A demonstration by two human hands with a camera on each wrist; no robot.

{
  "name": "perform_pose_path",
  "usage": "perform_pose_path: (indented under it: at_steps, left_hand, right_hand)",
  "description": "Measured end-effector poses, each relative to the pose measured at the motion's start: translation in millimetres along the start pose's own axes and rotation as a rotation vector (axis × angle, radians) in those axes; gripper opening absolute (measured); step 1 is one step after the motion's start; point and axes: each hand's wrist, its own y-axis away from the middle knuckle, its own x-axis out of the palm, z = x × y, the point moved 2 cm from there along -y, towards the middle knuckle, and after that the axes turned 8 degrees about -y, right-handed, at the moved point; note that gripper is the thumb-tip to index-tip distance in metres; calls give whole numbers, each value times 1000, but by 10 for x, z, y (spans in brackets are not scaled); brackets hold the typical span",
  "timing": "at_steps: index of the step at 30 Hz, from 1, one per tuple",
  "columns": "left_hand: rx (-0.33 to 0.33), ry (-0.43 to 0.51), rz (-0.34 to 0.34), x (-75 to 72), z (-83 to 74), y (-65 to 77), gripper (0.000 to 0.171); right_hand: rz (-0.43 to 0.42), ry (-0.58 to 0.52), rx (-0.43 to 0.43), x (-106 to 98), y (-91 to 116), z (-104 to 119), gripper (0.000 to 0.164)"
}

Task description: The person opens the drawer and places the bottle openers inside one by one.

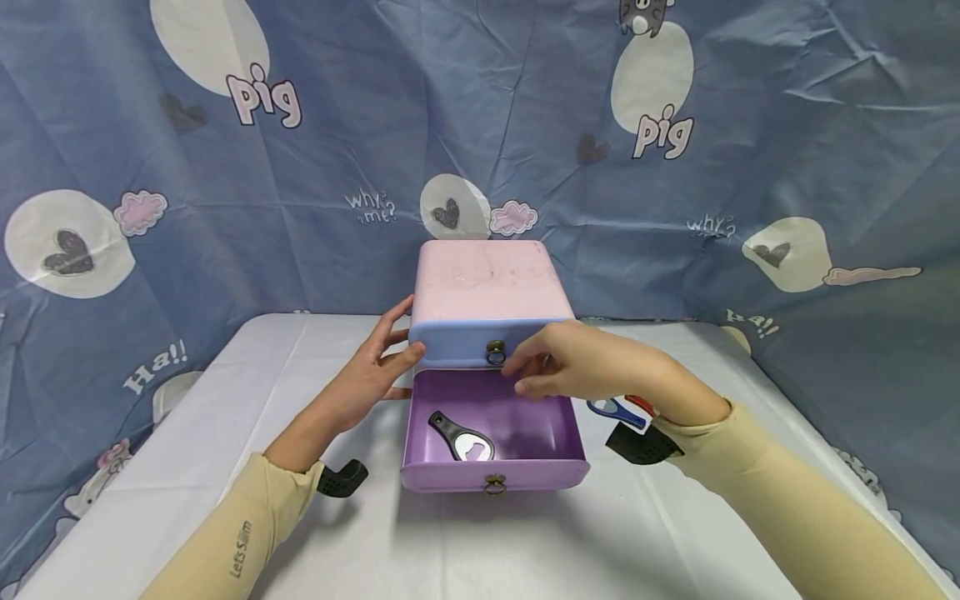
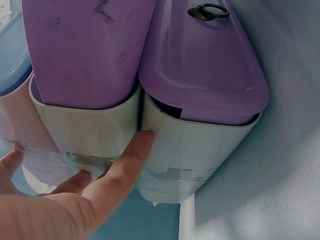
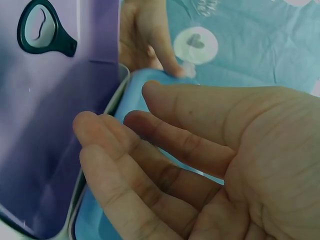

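A small drawer cabinet with a pink top (image 1: 487,279) stands on the table. Its blue drawer (image 1: 450,343) is closed, while the purple drawer (image 1: 495,477) below is pulled out. Inside lies a black-handled bottle opener (image 1: 450,431). My left hand (image 1: 360,387) rests on the cabinet's left side, fingers spread; the left wrist view shows fingertips touching the pale casing (image 2: 170,155). Above the purple drawer, near the blue drawer's ring pull (image 1: 495,353), hovers my right hand (image 1: 577,364). Its fingers are loosely bent and hold nothing, as the right wrist view shows.
Beyond the cabinet's right side lie a blue bottle opener (image 1: 617,410) and a red item (image 1: 642,405), partly hidden by the right forearm. Another purple drawer (image 2: 200,65) with a ring shows in the left wrist view. A patterned blue cloth (image 1: 337,150) hangs behind the white table (image 1: 525,550).
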Motion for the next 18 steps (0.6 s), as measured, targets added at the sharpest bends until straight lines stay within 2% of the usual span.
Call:
perform_pose_path:
  at_steps: [6,15,18]
  left_hand:
    - [-3,2,-2,-1,-1,1,74]
    - [-12,-4,-6,11,-13,6,75]
    - [-15,-3,-8,17,-10,6,75]
  right_hand:
    - [-43,-79,37,-140,157,-162,26]
    - [-109,-142,125,-370,379,-436,29]
    - [-123,-197,137,-423,447,-548,28]
